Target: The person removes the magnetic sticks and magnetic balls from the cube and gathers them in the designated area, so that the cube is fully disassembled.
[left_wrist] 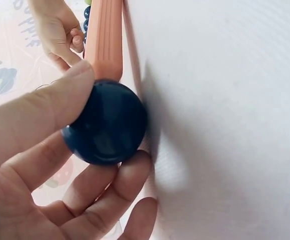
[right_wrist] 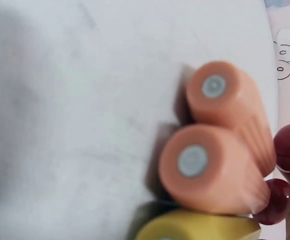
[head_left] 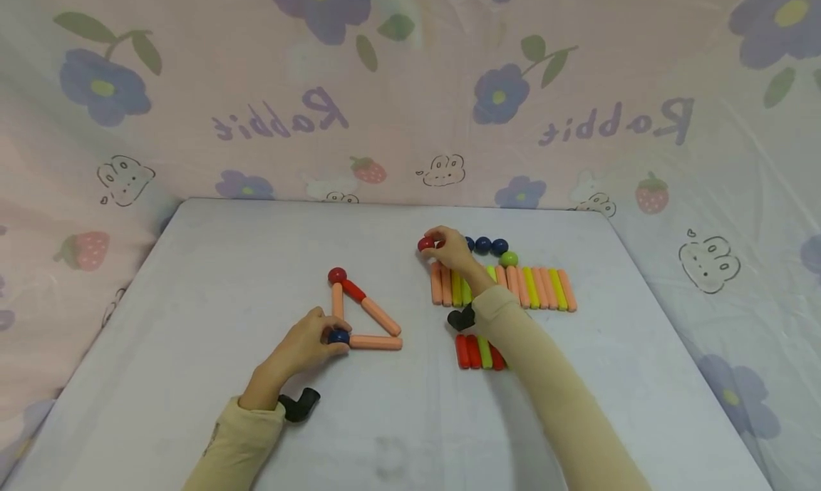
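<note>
My left hand [head_left: 312,343] pinches a dark blue ball [left_wrist: 107,122] between thumb and fingers at the lower left corner of a triangle of rods. An orange rod [head_left: 376,343] runs right from that ball, and another orange rod [head_left: 337,300] goes up to a red ball [head_left: 336,276]. A short red rod [head_left: 353,290] and an orange rod [head_left: 381,316] form the slanted side. Farther back, my right hand [head_left: 451,249] holds a red ball [head_left: 426,244] between thumb and fingers, above the rod row; a second red ball [right_wrist: 274,201] shows beside it in the right wrist view.
Several blue balls [head_left: 483,245] and a green ball [head_left: 509,259] lie behind a row of orange and yellow rods [head_left: 548,288]. Short red and green rods [head_left: 473,352] lie nearer, partly hidden by the right sleeve. A patterned cloth [head_left: 410,106] hangs behind the white table [head_left: 256,249].
</note>
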Tool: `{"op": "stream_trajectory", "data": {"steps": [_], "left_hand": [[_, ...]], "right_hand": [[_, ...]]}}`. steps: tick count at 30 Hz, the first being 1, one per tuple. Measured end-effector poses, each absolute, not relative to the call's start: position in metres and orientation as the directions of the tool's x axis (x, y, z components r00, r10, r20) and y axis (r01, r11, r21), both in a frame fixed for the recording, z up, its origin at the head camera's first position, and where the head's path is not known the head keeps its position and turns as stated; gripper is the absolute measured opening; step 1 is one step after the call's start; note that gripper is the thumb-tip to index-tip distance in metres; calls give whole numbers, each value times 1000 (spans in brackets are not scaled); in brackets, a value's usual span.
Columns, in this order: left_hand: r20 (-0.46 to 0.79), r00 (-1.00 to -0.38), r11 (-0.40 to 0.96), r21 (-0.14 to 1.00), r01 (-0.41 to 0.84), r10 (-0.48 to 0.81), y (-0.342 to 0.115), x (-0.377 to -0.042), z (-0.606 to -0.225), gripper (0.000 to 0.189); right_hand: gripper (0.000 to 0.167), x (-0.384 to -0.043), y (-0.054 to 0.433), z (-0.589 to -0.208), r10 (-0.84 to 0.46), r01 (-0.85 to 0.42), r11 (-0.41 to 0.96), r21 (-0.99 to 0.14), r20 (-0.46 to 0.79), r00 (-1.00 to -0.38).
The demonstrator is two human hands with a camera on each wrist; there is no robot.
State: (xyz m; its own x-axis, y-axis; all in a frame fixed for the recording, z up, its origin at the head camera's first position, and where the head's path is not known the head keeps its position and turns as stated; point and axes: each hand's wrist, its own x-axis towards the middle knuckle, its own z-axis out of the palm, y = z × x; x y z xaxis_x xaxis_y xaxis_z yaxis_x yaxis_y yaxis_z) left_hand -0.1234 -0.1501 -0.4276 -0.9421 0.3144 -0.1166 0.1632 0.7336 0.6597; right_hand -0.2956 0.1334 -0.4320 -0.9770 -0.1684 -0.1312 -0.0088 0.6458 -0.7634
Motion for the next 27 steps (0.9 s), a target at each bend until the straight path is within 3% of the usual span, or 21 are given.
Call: {"op": "stream_trajectory", "data": {"steps": [19, 27], "left_hand": [[-117, -946, 745, 649, 157, 301, -150, -125, -434, 26], [-117, -943, 740, 653, 164, 312, -151, -126, -432, 26]], "right_hand": [[42, -298, 129, -429, -150, 13, 675, -738, -154, -977], [46, -281, 125, -419, -93, 66, 517, -854, -133, -987]]}}
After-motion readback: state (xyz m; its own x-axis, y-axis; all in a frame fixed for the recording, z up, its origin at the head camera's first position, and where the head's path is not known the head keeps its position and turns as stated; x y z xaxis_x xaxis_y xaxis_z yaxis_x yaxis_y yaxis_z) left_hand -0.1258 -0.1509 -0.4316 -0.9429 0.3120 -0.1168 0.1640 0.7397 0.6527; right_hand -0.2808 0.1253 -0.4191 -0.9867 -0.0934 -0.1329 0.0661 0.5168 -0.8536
